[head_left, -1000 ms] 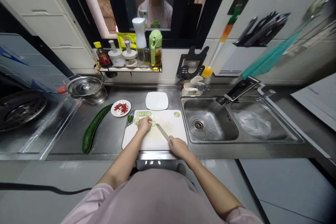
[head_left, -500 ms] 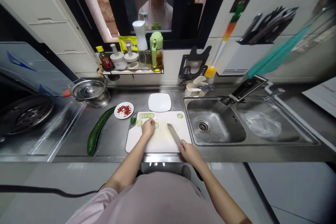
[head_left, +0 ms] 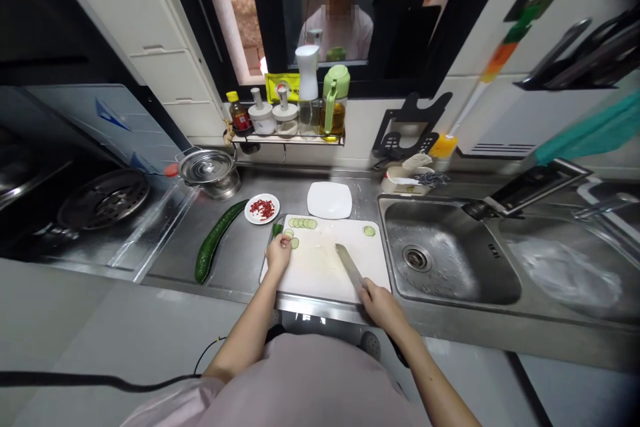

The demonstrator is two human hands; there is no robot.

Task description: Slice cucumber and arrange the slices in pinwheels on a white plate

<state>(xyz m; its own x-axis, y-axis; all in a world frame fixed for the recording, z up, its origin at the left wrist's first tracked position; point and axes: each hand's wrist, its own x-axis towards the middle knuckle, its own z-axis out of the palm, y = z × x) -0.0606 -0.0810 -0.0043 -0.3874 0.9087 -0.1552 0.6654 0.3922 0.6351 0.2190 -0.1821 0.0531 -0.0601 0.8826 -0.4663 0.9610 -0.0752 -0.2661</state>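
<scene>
A white cutting board (head_left: 320, 280) lies on the steel counter with cucumber slices on it. A short overlapping row of slices (head_left: 303, 223) runs along its upper left edge, and a cut piece of cucumber (head_left: 369, 231) sits at the upper right. My left hand (head_left: 278, 255) is at the board's left side, fingers pinched at a cucumber slice (head_left: 295, 243); the fingertips partly cover another slice. A dark green end piece (head_left: 277, 230) lies just beyond this hand. My right hand (head_left: 381, 303) grips a knife (head_left: 350, 267), its blade low over the board and pointing up-left.
A whole cucumber (head_left: 217, 243) and a plate of chopped red pieces (head_left: 262, 209) lie left of the board. Behind it is a white dish (head_left: 329, 200). A lidded pot (head_left: 213, 173) stands back left, the sink (head_left: 450, 247) is right, and a condiment shelf (head_left: 290, 140) hangs above.
My left hand has moved left across the board, and the cucumber slice at its fingertips has shifted left with it. My right hand still holds the knife. The view has turned slightly.
</scene>
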